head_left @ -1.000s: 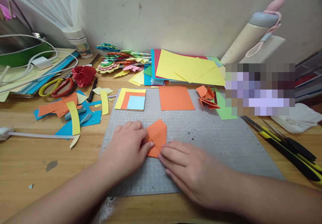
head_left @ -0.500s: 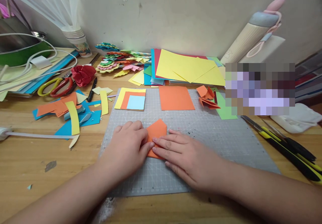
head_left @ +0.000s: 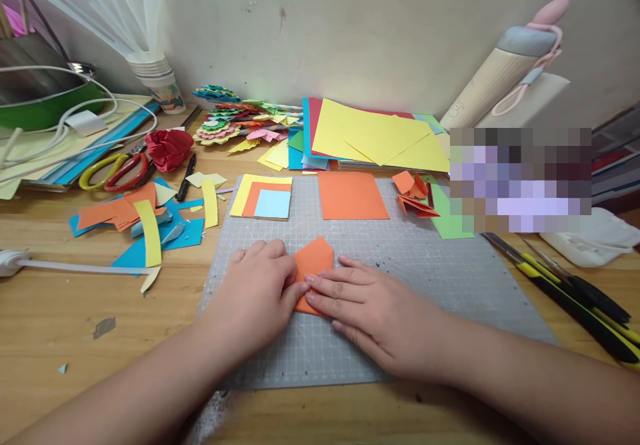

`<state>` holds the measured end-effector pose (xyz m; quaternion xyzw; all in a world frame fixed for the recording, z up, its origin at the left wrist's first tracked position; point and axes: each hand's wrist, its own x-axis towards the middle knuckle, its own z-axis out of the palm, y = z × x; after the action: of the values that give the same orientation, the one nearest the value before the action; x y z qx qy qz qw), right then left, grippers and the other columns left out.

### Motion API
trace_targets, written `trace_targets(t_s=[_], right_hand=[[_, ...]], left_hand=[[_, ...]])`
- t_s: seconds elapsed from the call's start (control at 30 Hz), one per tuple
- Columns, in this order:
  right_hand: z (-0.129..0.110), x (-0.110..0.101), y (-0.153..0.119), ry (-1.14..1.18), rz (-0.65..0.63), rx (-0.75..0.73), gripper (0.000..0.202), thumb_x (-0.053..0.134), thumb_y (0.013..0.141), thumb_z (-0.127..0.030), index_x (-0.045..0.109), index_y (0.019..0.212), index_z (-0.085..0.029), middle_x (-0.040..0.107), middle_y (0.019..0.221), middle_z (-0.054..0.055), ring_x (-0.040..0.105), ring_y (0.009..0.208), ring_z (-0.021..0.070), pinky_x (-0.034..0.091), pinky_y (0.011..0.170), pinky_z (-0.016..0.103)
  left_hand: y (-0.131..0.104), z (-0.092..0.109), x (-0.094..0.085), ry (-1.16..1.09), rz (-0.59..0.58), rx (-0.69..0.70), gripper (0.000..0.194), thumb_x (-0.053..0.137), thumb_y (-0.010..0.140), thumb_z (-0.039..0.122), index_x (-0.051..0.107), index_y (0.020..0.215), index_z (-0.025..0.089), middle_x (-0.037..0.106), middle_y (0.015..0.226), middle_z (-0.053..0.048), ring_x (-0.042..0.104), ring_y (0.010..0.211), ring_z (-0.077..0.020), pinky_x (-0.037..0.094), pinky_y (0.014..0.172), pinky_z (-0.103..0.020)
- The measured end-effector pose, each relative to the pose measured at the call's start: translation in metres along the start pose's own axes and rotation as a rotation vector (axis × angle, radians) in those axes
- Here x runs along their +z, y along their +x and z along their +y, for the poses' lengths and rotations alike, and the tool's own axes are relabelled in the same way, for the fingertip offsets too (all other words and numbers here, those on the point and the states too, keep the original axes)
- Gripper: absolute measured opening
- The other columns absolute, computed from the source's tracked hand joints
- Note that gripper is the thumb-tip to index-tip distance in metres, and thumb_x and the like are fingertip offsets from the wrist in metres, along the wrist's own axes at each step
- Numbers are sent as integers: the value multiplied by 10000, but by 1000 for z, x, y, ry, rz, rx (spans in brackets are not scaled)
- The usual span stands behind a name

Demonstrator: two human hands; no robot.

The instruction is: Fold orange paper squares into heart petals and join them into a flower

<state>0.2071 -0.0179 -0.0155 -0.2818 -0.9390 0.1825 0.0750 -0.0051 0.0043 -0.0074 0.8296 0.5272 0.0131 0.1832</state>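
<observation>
A folded piece of orange paper (head_left: 315, 256) lies on the grey cutting mat (head_left: 430, 265), its pointed end facing away from me. My left hand (head_left: 260, 292) grips its left side, fingers curled and thumb pressed on the fold. From the right, my right hand (head_left: 367, 308) rests on the paper with stretched fingers lying flat, their tips close to the left thumb. The paper's lower part is partly hidden by both hands. Beyond it lie a flat orange square (head_left: 353, 196) and stacked yellow, orange and light blue squares (head_left: 273, 203).
Orange folded pieces (head_left: 417, 198) lie at the mat's back right. Scissors (head_left: 127, 172), a pen (head_left: 186, 177) and paper scraps (head_left: 149, 232) are on the left. A yellow-black cutter (head_left: 565, 298) lies right. Coloured sheets (head_left: 370, 128) and a tilted bottle (head_left: 493, 72) are by the wall.
The whole view has shifted very slightly. Both hands keep their places on the orange paper, with no clear movement.
</observation>
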Motion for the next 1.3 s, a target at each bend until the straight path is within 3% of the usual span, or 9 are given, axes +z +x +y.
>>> trace_targets(t_s=[0.4, 0.67, 1.0, 1.1, 1.3], right_hand=[[0, -2, 1, 29, 59, -38, 371, 391, 959, -199, 591, 1254, -94, 536, 1356, 102, 491, 1266, 211, 343, 1112, 420], [0, -2, 2, 46, 69, -22, 360, 392, 955, -181, 615, 1228, -106, 553, 1345, 91, 503, 1254, 191, 349, 1111, 374], [2, -2, 3, 72, 122, -37, 313, 420, 947, -171, 660, 1140, -115, 612, 1261, 118, 544, 1164, 207, 404, 1044, 380], [4, -3, 0, 109, 162, -93, 309, 413, 955, -194, 669, 1098, -99, 650, 1156, 126, 569, 1072, 201, 416, 1010, 373], [0, 0, -2, 9, 202, -152, 296, 446, 937, -254, 679, 1067, -125, 650, 842, 83, 503, 802, 215, 432, 761, 401]], left_hand=[[0, 0, 2, 8, 12, -11, 296, 466, 891, 368, 563, 671, 195, 546, 805, -34, 494, 823, -238, 340, 717, -392], [4, -3, -2, -121, 57, -17, 208, 564, 834, 369, 536, 710, 204, 596, 760, -6, 522, 766, -208, 320, 657, -338], [6, -5, -2, -80, 20, 5, 237, 518, 854, 355, 545, 670, 208, 585, 737, -3, 515, 784, -213, 301, 681, -352], [7, -5, -3, -68, 11, 12, 222, 520, 850, 344, 553, 676, 211, 572, 738, 1, 518, 786, -215, 303, 681, -354], [9, -4, -2, -60, 16, 10, 220, 523, 849, 349, 552, 678, 213, 560, 738, 6, 520, 787, -221, 302, 673, -357]])
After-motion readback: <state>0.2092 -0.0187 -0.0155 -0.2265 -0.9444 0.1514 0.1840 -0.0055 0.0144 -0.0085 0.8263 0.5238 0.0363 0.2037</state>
